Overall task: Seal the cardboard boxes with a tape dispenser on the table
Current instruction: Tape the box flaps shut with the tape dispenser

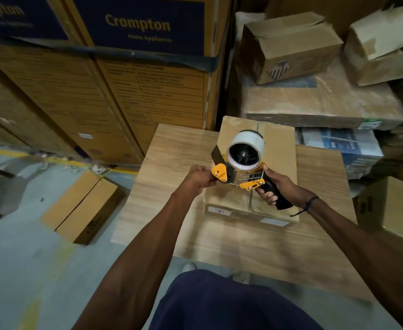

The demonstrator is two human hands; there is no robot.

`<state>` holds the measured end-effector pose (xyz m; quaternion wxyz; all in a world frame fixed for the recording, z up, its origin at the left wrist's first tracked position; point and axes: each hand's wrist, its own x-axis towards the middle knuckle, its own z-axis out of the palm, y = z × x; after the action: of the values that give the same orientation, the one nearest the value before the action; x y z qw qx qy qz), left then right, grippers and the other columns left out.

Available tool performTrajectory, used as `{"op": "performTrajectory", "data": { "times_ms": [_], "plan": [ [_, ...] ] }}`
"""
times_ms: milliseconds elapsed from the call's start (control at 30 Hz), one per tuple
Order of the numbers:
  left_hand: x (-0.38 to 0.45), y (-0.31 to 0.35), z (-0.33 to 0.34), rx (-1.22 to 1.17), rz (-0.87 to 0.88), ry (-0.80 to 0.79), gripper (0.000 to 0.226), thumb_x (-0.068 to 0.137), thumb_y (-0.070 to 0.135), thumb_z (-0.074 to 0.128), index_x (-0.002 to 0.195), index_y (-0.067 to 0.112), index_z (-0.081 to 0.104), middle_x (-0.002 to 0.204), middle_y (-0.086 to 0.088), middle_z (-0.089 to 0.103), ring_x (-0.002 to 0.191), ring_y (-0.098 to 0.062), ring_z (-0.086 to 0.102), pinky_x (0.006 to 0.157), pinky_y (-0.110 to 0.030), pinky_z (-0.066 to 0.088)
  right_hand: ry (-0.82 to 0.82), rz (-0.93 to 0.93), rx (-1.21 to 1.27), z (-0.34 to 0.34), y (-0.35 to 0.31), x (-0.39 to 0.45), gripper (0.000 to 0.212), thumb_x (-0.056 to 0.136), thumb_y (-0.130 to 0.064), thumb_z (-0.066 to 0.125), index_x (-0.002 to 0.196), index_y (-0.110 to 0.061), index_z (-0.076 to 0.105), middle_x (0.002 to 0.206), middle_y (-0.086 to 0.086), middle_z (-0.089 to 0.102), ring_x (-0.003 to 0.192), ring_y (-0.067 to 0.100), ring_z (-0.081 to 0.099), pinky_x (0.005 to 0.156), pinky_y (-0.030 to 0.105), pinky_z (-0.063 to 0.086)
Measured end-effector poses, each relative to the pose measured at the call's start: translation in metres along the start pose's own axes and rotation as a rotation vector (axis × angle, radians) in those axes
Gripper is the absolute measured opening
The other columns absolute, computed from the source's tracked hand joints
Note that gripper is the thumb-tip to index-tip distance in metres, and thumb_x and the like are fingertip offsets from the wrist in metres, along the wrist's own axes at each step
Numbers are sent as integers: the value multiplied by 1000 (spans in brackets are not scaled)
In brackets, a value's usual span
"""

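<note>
In the middle of the frame, a wooden table (171,148) held a closed cardboard box (279,139). The box sat toward the right side of the table top, with a seam running down its lid and two white labels on its near edge.

Just above the box, two hands held up a tape dispenser (243,167). It was yellow and silver, with a black handle and a roll of clear tape (249,141) on top. The right hand (276,186) had its fingers curled tight round the black handle. A dark string was tied on that wrist. The left hand (199,178) pinched the front end of the dispenser, by the yellow plate near the blade.

At the upper left of the frame stood tall brown cartons (133,67) with blue panels. At the upper right, more boxes (291,46) were piled up, some with open flaps. At the lower left, a long flat box (81,207) lay on the grey floor (17,258).
</note>
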<state>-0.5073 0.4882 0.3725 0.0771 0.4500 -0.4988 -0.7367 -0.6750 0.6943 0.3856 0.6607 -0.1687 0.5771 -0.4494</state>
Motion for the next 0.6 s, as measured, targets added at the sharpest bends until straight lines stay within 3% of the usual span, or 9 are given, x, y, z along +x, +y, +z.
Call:
{"op": "performTrajectory", "data": {
  "times_ms": [100, 233, 333, 600],
  "plan": [
    [-2, -11, -6, 137, 108, 66, 31, 85, -21, 69, 66, 0, 57, 69, -12, 60, 55, -20, 64, 43, -23, 55, 17, 30, -141, -8, 6, -8, 79, 81, -88, 49, 79, -10, 53, 66, 2, 34, 48, 11, 26, 43, 19, 29],
    [-3, -33, -54, 160, 149, 188, 23, 78, -11, 84, 85, -5, 63, 67, -16, 66, 46, -13, 67, 50, -27, 59, 45, -4, -194, -32, 14, -31, 78, 83, -84, 51, 82, -6, 52, 67, 5, 36, 52, 13, 25, 44, 19, 30],
    [-9, -50, -84, 215, 182, 181, 25, 79, -4, 86, 90, -8, 65, 69, -15, 70, 52, -17, 70, 60, -32, 63, 79, 1, -205, -52, 29, -44, 76, 85, -79, 53, 87, -3, 53, 69, 8, 38, 55, 15, 27, 46, 20, 32],
    [-10, -76, -78, 285, 206, 166, 17, 85, 3, 82, 88, 3, 66, 78, -17, 75, 69, -22, 74, 62, -34, 62, 63, -24, -320, -53, 55, -55, 72, 93, -72, 41, 87, -2, 55, 65, 9, 39, 54, 18, 28, 53, 26, 29]
  ]
}}
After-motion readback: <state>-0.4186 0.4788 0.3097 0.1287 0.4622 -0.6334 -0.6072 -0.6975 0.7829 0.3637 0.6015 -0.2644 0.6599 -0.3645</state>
